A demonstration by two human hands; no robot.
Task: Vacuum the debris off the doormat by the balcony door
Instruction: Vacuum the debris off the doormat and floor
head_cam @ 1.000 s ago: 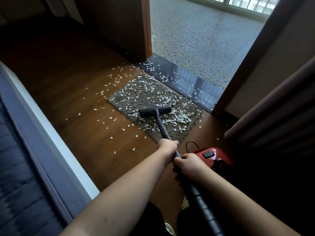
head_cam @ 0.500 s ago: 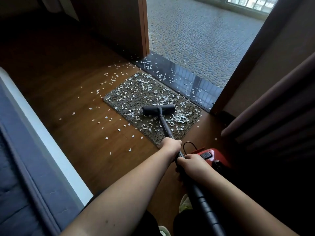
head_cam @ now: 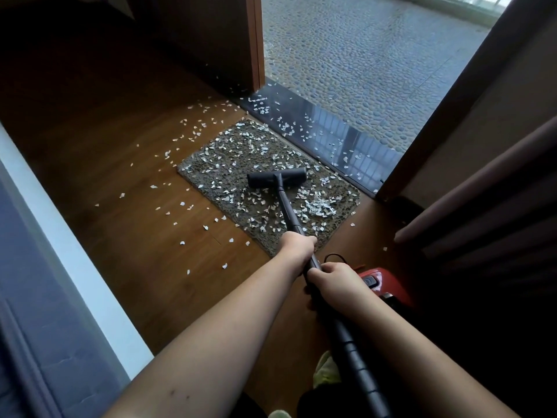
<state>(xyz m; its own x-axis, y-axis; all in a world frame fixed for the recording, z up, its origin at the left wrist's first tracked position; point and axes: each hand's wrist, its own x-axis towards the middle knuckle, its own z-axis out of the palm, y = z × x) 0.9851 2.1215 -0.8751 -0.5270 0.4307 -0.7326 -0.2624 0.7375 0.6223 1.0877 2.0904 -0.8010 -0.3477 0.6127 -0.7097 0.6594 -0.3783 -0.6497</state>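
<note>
**Nozzle on the mat, both hands on the wand**

Debris (head_cam: 319,206) in small white flakes covers most of the doormat (head_cam: 217,176), which lies on the wooden floor (head_cam: 126,212) just inside the open balcony door, its far edge beside the dark glossy threshold (head_cam: 340,140). We see more flakes scattered over the floor to the mat's left and along the threshold itself. Beyond the threshold lies the pebbled balcony floor (head_cam: 361,55).

We find the vacuum's black floor nozzle (head_cam: 276,178) resting flat on the middle of the mat, its wand (head_cam: 287,209) slanting back toward the person. The left hand (head_cam: 298,245) is closed around the wand farther forward, over the mat's near edge. The right hand (head_cam: 331,277) is wrapped around the wand just behind it, where the tube meets the ribbed black hose (head_cam: 358,366) that runs down between the forearms.

The red vacuum body (head_cam: 388,285) sits on the floor to the right of the hands, partly in shadow, with a thin black cord (head_cam: 333,256) looping just ahead of it. A dark curtain (head_cam: 488,188) hangs at the right.
</note>
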